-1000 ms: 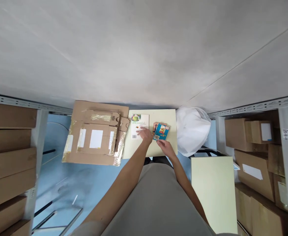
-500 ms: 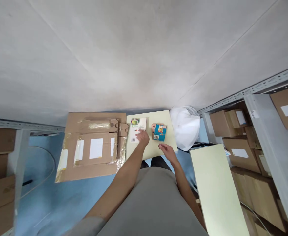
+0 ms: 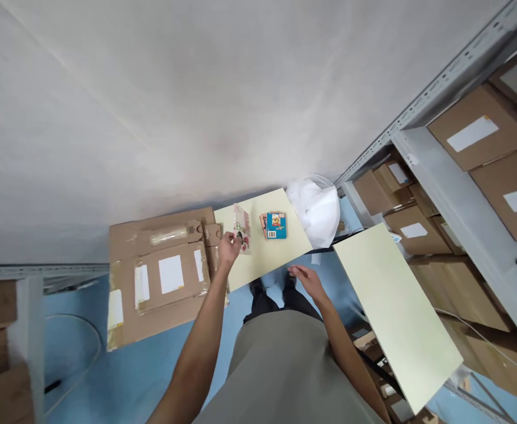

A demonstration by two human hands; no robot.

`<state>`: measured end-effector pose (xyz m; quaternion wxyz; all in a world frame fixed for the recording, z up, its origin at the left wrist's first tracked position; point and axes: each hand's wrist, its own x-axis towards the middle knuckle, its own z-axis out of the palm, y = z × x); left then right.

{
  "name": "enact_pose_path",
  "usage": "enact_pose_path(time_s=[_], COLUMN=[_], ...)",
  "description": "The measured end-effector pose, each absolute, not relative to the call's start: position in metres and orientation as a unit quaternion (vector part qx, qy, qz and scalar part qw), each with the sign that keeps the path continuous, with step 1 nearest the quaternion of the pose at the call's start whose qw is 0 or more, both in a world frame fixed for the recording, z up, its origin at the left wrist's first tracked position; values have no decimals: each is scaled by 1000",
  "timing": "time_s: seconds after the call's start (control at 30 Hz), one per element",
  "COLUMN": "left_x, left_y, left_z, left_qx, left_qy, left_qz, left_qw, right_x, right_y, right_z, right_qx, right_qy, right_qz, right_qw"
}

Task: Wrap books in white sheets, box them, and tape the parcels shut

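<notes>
My left hand (image 3: 229, 250) grips the lower left edge of a thin book (image 3: 242, 228) with a pale cover and pink and dark pictures. The book is tilted up on edge above the cream tabletop (image 3: 261, 264). Right of it, a small blue book (image 3: 277, 225) lies partly over an orange-pink one (image 3: 264, 226), whose left edge peeks out. My right hand (image 3: 307, 278) hovers just off the table's front edge, fingers loosely apart, holding nothing.
Flattened cardboard with taped boxes (image 3: 152, 303) lies at left. A white bag (image 3: 314, 209) bulges by the table's right end. A second cream board (image 3: 397, 318) stands at right. Shelves of cardboard boxes (image 3: 474, 135) flank both sides; a cable (image 3: 95, 335) crosses the blue floor.
The book that lay flat with "Beautiful" on its cover is now lifted and turned in my left hand. My right hand stays empty. The whole view has rotated and shifted.
</notes>
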<state>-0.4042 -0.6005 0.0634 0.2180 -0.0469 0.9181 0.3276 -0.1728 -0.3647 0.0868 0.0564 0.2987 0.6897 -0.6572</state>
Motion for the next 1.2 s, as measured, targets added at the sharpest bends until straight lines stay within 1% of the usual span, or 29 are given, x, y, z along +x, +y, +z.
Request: enact_pose_path(time_s=[0.1,0.17,0.23,0.3,0.43,0.57,0.7,0.77,0.83,0.97,1.0,1.07,1.13,1.2], left_x=[-373,-348,-323,-298,-251,-195,-134,-107,-84,-47,-39,-22,-4,14], left_y=[-579,-557,-528,-493,-397,-283,-190,-157,-131,-93,-87,-77,-73,-75], left_z=[89,105,119,130,147,160,175,182,188,195,196,196,194,190], left_qx=[-22,-4,8,21,65,122,173,189,203,230,237,256,285,321], left_qy=[832,745,660,598,554,545,538,537,544,591,606,630,639,646], left_qz=[507,610,672,696,679,643,604,590,578,563,560,549,533,507], left_qw=[222,269,335,397,477,524,562,573,573,529,512,486,477,473], right_x=[-173,-171,-163,-146,-83,4,80,108,130,151,152,148,141,135], right_y=[-346,-330,-309,-283,-212,-132,-73,-54,-41,-33,-34,-37,-39,-40], right_z=[93,96,101,108,130,147,146,142,140,146,149,157,166,172], right_qx=[317,335,351,350,332,364,415,443,487,581,583,560,537,544], right_qy=[664,635,605,582,554,519,471,452,451,474,478,484,493,503], right_qz=[-677,-693,-707,-721,-732,-709,-681,-661,-616,-491,-487,-516,-545,-537], right_qw=[-13,-64,-104,-136,-218,-310,-377,-402,-424,-443,-441,-432,-415,-402])
